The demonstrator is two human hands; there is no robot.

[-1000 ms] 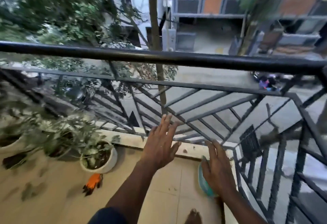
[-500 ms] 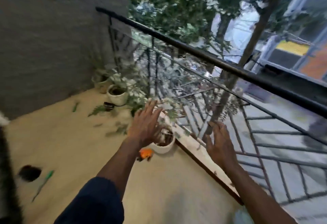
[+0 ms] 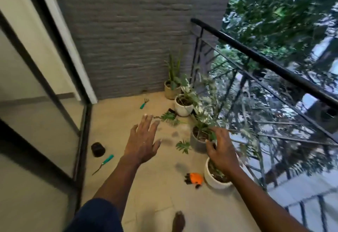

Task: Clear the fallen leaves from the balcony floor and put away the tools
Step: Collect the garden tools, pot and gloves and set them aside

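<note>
Nearest, at six o'clock in the view, a bare foot (image 3: pixel 178 220) stands on the tan tiled floor (image 3: pixel 155 200), and a dark blue sleeve (image 3: pixel 95 215) covers the left arm at seven o'clock. Both arms reach forward over the tiles. The left hand (image 3: pixel 142 140) is flat, palm down, its fingers straight and spread wide, holding nothing. The right hand (image 3: pixel 222 151) at its three o'clock has fingers fanned and slightly bent, also holding nothing; it hangs over the near white pot (image 3: pixel 214 178), and I cannot tell whether it touches the plant. Just beside that pot, at its nine o'clock, lies an orange and black glove (image 3: pixel 194 177). At eight o'clock from the left hand a teal-handled tool (image 3: pixel 104 164) lies on the floor, with a small black pot (image 3: pixel 98 149) just beyond it by the sliding glass door (image 3: pixel 45 103). Past the right hand stands a grey pot (image 3: pixel 198 143), and a fallen leaf (image 3: pixel 183 145) lies at its nine o'clock. A larger leaf (image 3: pixel 169 117) lies at twelve o'clock from the left hand, near the far white pot (image 3: pixel 182 107). A teal hand rake (image 3: pixel 144 103) lies at that pot's nine o'clock. Behind, a beige pot (image 3: pixel 171 90) sits in the corner between the grey brick wall (image 3: pixel 128 39) and the black railing (image 3: pixel 265 63).
</note>
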